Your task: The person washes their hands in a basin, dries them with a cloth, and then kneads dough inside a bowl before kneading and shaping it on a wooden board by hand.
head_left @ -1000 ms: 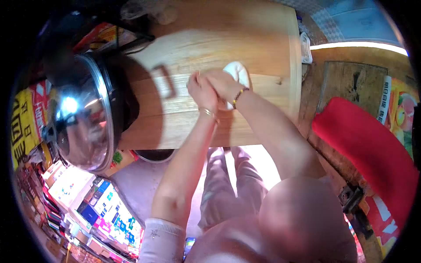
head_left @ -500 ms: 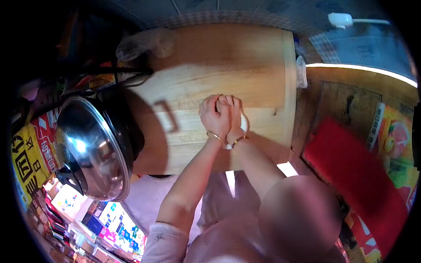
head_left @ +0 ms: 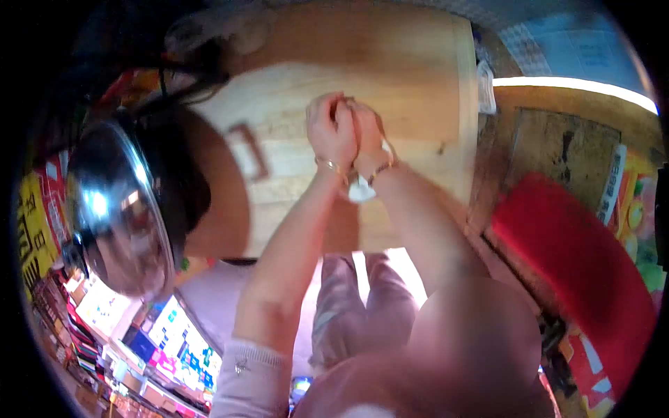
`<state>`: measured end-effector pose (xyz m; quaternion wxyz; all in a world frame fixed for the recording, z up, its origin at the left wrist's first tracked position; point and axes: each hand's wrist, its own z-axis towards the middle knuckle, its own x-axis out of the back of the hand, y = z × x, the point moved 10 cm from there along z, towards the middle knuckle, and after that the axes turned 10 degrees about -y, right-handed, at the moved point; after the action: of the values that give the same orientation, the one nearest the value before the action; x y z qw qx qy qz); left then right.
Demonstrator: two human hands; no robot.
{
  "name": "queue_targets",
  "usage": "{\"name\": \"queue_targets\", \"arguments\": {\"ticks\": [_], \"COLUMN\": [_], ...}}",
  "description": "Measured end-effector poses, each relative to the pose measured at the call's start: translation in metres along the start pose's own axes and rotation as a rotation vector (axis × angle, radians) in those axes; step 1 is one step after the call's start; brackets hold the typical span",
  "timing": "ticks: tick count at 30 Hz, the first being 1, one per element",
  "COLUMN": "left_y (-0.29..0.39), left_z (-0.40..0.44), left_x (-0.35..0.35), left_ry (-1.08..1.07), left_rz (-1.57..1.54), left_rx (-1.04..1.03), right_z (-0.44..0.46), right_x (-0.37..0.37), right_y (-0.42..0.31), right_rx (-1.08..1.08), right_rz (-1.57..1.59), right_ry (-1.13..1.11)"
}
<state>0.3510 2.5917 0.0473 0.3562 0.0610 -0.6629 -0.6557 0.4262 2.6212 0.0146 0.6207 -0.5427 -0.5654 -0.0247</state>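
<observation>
Both of my hands meet close together over the pale wooden board (head_left: 293, 150). My left hand (head_left: 332, 132) has its fingers curled and lies against my right hand (head_left: 369, 132), whose fingers are bent as well. Whatever sits between or beneath the fingers is hidden. A smooth white thing (head_left: 361, 190) shows below the wrists, and a bit of white also appears beside the right wrist. Most of it is covered, so its kind is unclear. Each wrist wears a bracelet.
To the left stands a black pot with a shiny domed lid (head_left: 118, 209), its shadow falling across the board. A clear plastic bag (head_left: 244, 31) lies at the far left corner. On the right are a white container (head_left: 486, 87) and a red padded seat (head_left: 568, 244).
My hands have moved forward, away from me, still together, and more of the white thing shows below the wrists. The whole view has shifted slightly with my head.
</observation>
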Motion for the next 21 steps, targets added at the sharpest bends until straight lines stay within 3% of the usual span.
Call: {"name": "queue_targets", "arguments": {"ticks": [2, 3, 4, 5, 7, 8, 10, 14, 16, 21], "left_y": [-0.006, -0.018, -0.03, -0.009, 0.053, 0.053, 0.018, 0.05, 0.041, 0.022], "left_z": [-0.013, -0.008, -0.016, -0.026, -0.023, -0.038, -0.089, -0.158, -0.157, -0.099], "left_x": [0.003, 0.0, -0.004, 0.007, 0.038, 0.038, 0.018, 0.038, 0.032, 0.017], "left_ry": [-0.04, -0.097, -0.166, -0.167, -0.065, -0.061, -0.221, -0.046, -0.055, -0.154], "left_rz": [0.032, -0.025, -0.081, -0.082, -0.167, -0.168, 0.012, 0.07, 0.082, 0.077], "left_rx": [0.054, 0.181, 0.324, 0.326, 0.202, 0.201, 0.361, 0.075, 0.05, 0.124], "right_z": [-0.007, -0.002, 0.001, -0.01, -0.033, -0.051, -0.096, -0.153, -0.158, -0.107], "right_x": [0.021, 0.036, 0.028, 0.015, 0.024, 0.016, 0.01, -0.009, -0.019, -0.009], "right_y": [-0.012, -0.02, -0.021, -0.02, -0.03, -0.026, -0.039, -0.056, -0.03, -0.019], "right_rx": [0.085, 0.111, 0.043, -0.039, -0.114, -0.201, -0.114, -0.029, 0.056, -0.124], "right_rz": [0.074, 0.067, -0.006, -0.078, -0.075, -0.058, -0.268, -0.785, -0.401, -0.206], "right_ry": [0.194, 0.215, 0.025, -0.174, -0.186, -0.218, -0.096, 0.038, 0.247, 0.133]}}
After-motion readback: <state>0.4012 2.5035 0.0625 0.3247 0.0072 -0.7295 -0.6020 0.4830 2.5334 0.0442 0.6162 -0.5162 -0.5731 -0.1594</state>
